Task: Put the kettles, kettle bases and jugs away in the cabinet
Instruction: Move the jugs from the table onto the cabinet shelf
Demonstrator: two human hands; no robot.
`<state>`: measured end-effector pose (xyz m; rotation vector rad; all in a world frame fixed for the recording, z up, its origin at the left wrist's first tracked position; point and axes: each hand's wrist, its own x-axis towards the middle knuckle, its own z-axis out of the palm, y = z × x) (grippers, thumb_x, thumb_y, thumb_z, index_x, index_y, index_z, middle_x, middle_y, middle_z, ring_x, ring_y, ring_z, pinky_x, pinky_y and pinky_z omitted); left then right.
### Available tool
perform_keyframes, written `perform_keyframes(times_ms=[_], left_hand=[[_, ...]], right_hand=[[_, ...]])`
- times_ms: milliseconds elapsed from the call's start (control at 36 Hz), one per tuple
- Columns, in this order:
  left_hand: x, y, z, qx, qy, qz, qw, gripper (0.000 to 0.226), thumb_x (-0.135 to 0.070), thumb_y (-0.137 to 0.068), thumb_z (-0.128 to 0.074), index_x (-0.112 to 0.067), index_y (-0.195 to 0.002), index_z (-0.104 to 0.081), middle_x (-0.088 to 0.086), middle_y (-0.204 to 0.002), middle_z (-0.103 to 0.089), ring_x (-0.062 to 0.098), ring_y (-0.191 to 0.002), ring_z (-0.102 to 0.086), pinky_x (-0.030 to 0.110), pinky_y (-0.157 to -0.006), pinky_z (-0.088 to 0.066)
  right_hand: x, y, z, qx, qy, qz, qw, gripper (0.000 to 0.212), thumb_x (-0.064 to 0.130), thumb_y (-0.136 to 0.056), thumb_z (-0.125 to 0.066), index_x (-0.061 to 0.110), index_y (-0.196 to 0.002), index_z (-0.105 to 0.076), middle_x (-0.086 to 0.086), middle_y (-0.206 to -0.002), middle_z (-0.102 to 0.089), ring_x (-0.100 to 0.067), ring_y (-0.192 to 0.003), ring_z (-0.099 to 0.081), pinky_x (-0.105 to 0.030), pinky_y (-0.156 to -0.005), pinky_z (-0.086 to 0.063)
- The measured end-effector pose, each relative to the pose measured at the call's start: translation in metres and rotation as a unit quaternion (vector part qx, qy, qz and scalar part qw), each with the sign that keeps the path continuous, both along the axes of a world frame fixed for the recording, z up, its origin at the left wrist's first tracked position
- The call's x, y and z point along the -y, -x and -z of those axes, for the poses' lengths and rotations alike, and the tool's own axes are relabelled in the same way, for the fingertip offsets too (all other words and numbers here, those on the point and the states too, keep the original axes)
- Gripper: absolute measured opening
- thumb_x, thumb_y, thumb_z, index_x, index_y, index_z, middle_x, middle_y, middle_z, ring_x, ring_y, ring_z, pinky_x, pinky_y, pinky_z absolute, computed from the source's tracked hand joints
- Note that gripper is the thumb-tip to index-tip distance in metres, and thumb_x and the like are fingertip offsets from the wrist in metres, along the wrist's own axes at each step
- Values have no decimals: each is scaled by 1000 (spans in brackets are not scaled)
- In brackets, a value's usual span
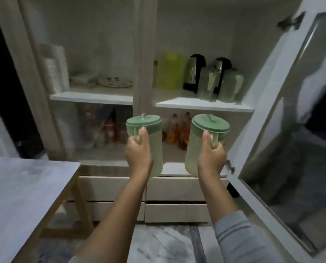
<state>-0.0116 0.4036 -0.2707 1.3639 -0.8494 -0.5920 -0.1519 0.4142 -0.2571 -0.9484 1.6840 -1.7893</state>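
Head view shows both arms reaching toward the open cabinet (145, 54), each hand carrying a green lidded jug by its handle. The left hand (138, 150) has its fingers curled round the handle of the left jug (154, 141), thumb up against the lid rim; the right hand (211, 156) grips the handle of the right jug (194, 147) the same way. Both jugs hang in the air in front of the lower compartment, below the right shelf (204, 106), touching nothing but the hands. Each jug's long axis runs near vertical, lid up, tilted slightly with the top leaning away from the person; the handles face back toward the person and the lid tabs point up and away. On that shelf stand two kettles (193, 73) at the back, two more green jugs (228, 85) in front of them on the right, and a yellow container (169, 72) to the left. The likely step is lifting both jugs onto this shelf. To do it well, I would raise them clear of the shelf edge first, keep them upright, and set them into the bare front-left part of the shelf, one at a time if space is tight, so neither knocks the standing jugs or the open glass door (291, 111) at right.
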Motion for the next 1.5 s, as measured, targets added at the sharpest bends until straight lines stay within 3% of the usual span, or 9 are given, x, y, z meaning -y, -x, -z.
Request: perform_keyframes(times_ms=[111, 222, 417, 694, 806, 1111, 1306, 1417, 1500], left_hand=[[26, 31, -10, 18, 6, 27, 999, 42, -53, -95, -40, -13, -92, -54, -5, -78, -55, 15, -76, -54, 29, -65, -41], [60, 54, -18, 25, 29, 56, 998, 40, -52, -95, -39, -14, -92, -52, -9, -75, -52, 7, -69, -51, 23, -58, -40], [140, 74, -35, 41, 77, 95, 992, 38, -51, -95, -42, -14, -90, -52, -11, -75, -52, 4, -69, -52, 24, -60, -43], [257, 79, -78, 68, 134, 111, 982, 36, -51, -94, -43, -16, -89, -51, -10, -75, -54, 15, -77, -55, 28, -63, -43], [291, 76, -79, 79, 150, 93, 981, 38, -52, -94, -42, -15, -90, -51, 1, -86, -60, 16, -79, -56, 18, -57, -38], [370, 63, -74, 95, 138, 12, 986, 38, -49, -95, -41, -13, -88, -49, -10, -70, -49, 1, -62, -46, 17, -50, -31], [422, 62, -82, 97, 126, -63, 985, 36, -50, -95, -41, -14, -89, -48, -11, -71, -47, 1, -63, -45, 10, -50, -32], [444, 66, -91, 95, 119, -86, 985, 38, -53, -94, -39, -16, -86, -46, 4, -83, -56, 19, -77, -55, 28, -66, -39], [458, 67, -95, 95, 108, -106, 984, 37, -55, -94, -39, -25, -72, -36, 10, -88, -57, 23, -82, -54, 32, -70, -38]], right_hand=[[18, 26, -4, 5, 13, 32, 999, 41, 53, -88, -51, 14, -95, -59, -1, -91, -61, -20, -88, -58, -36, -82, -48], [47, 42, -7, -4, 26, 43, 999, 42, 55, -88, -49, 15, -95, -60, -3, -94, -62, -20, -88, -58, -32, -77, -39], [122, 52, -22, -16, 50, 56, 997, 38, 60, -83, -51, 23, -78, -57, -2, -82, -65, -24, -82, -65, -46, -80, -55], [227, 52, -69, -19, 124, 58, 990, 46, 59, -85, -51, 16, -96, -62, -1, -87, -65, -25, -89, -65, -40, -81, -53], [263, 47, -75, -13, 147, 40, 988, 36, 61, -82, -54, 25, -82, -57, 1, -78, -60, -22, -78, -59, -42, -79, -52], [369, 38, -72, 21, 172, -66, 983, 23, 58, -82, -57, 37, -75, -53, 7, -73, -55, -17, -77, -52, -36, -75, -44], [437, 40, -84, 4, 163, -146, 976, 33, 55, -85, -56, 27, -69, -52, 6, -69, -56, -13, -66, -53, -30, -65, -46], [475, 42, -87, 7, 148, -181, 972, 37, 64, -78, -56, 28, -69, -50, -1, -78, -57, -19, -74, -54, -40, -76, -48], [498, 41, -84, 20, 140, -210, 967, 42, 66, -74, -57, 25, -75, -51, -3, -84, -56, -19, -78, -51, -38, -76, -44]])
